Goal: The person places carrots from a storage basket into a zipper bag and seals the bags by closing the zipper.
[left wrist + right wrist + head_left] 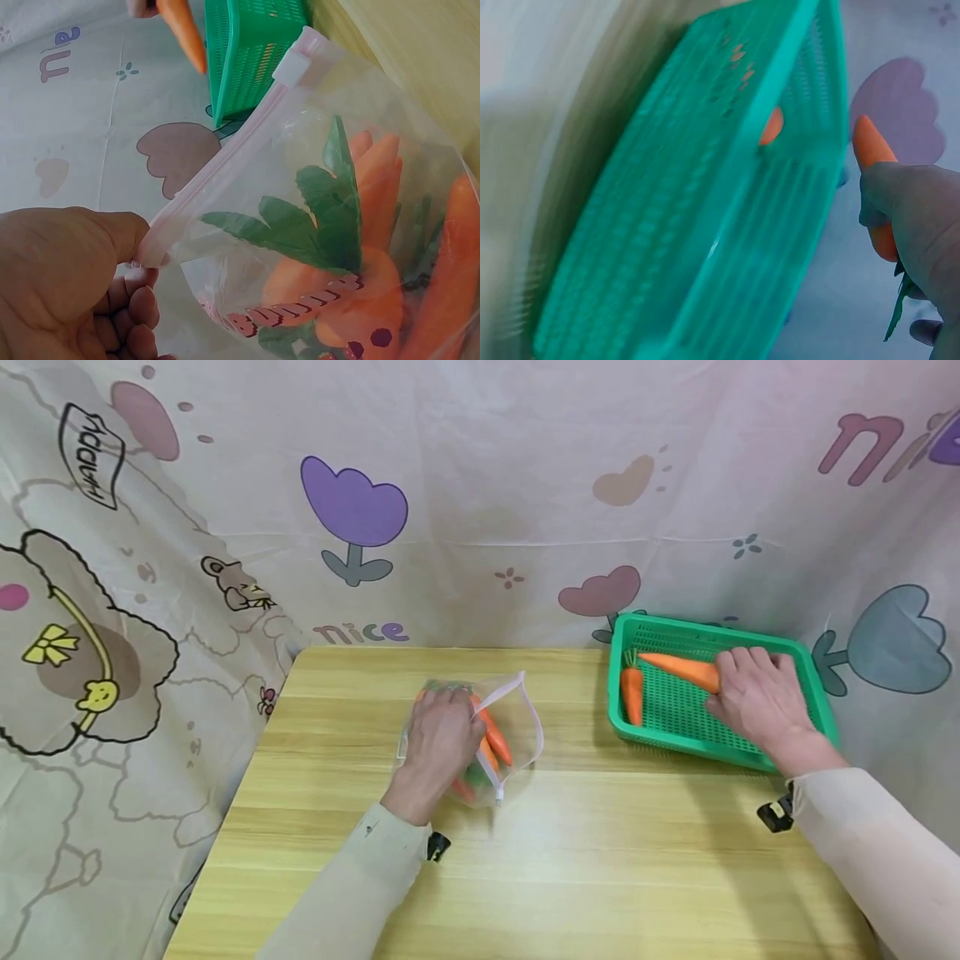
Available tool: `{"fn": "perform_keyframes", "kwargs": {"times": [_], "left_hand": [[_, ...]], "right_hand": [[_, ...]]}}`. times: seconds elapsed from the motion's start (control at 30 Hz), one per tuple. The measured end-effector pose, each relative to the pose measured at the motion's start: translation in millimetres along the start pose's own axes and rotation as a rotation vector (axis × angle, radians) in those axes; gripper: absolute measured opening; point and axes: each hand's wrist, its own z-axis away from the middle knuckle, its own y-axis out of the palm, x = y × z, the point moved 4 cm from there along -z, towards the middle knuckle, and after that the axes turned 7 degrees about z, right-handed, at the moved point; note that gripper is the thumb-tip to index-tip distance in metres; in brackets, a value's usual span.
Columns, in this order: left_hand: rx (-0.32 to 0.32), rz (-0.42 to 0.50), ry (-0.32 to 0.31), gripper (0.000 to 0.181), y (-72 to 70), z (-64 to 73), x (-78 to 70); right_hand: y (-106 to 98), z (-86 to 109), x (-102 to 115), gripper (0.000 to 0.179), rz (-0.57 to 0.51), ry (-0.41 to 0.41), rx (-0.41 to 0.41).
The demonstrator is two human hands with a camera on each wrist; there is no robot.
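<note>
In the head view my left hand (444, 739) is at a clear zip bag (522, 714) lying on the table. The left wrist view shows the thumb and fingers pinching the bag's pink top edge, with a white slider (292, 69) at the far end. Inside the bag are several carrots (379, 187) with green leaves. My right hand (757, 697) grips a carrot (678, 671) over the green basket (678, 742), its tip pointing left. The right wrist view shows leaves (900, 304) below that hand. Another carrot (633, 695) lies at the basket's left end.
The wooden table (585, 860) spans the space in front of me. A printed curtain (480, 485) hangs behind it and at both sides. The basket stands at the table's back right, close to the curtain.
</note>
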Motion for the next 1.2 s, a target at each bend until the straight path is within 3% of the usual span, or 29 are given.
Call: {"fn": "perform_keyframes", "kwargs": {"times": [0.13, 0.37, 0.63, 0.83, 1.03, 1.2], "left_hand": [[0.007, -0.017, 0.013, 0.010, 0.4, -1.0, -1.8], [-0.027, -0.104, 0.065, 0.012, -0.6, -1.4, -6.2], [-0.080, -0.135, 0.094, 0.011, -2.7, -0.6, -10.5], [-0.061, -0.133, 0.075, 0.014, -3.1, 0.5, -10.2], [-0.062, -0.121, 0.092, 0.013, -2.9, 2.0, -11.5], [-0.063, -0.115, 0.098, 0.013, -4.4, 1.8, -13.3]], "right_hand": [[-17, -4.1, 23, 0.052, -0.011, -0.050, -0.071], [-43, -5.1, 81, 0.042, -0.045, -0.233, -0.288], [-54, -4.6, 143, 0.033, -0.047, -0.333, -0.302], [-46, -21.7, 197, 0.032, -0.065, -0.306, -0.242], [-31, -44.3, 243, 0.030, -0.029, -0.213, -0.297], [-22, -53.0, 266, 0.032, 0.019, -0.176, -0.321]]}}
